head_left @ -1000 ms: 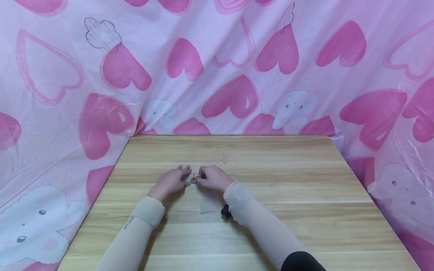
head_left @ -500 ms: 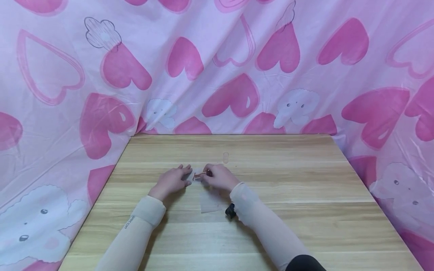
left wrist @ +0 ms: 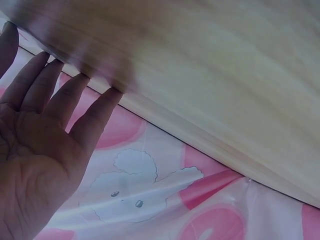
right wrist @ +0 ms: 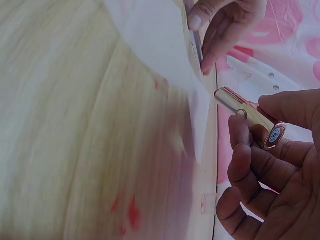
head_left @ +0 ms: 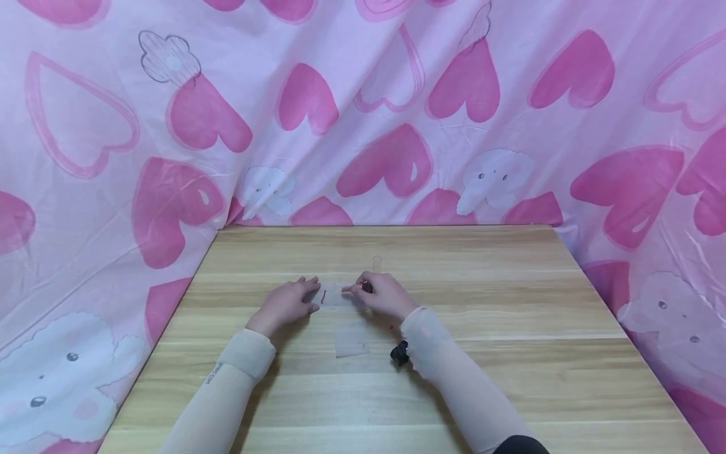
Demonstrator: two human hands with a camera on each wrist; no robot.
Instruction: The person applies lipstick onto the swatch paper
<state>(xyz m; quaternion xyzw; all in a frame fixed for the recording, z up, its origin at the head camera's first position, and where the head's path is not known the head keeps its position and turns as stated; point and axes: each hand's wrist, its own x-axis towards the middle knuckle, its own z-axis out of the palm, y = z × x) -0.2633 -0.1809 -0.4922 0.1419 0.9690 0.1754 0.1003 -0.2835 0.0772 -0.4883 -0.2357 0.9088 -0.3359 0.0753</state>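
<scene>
In the head view my right hand (head_left: 387, 294) pinches a lipstick (head_left: 353, 288) above a thin whitish sheet (head_left: 336, 296). The right wrist view shows its gold tube (right wrist: 240, 107) between thumb and fingers, with a round label on the base. A short red stroke (head_left: 324, 296) marks the sheet near my left hand (head_left: 289, 301). The left fingers are spread and fairly straight, with fingertips (left wrist: 114, 94) resting at the table surface or the sheet's edge; I cannot tell which.
A second whitish sheet (head_left: 350, 340) lies nearer me on the wooden table (head_left: 488, 378). Beyond the right hand is a small clear rectangular outline (head_left: 377, 261). A black device (head_left: 399, 353) sits at the right wrist. Pink heart-patterned cloth (head_left: 386, 161) hangs behind.
My right hand has drawn the lipstick to the right, away from the left hand, uncovering the red stroke on the sheet. The left hand stays put.
</scene>
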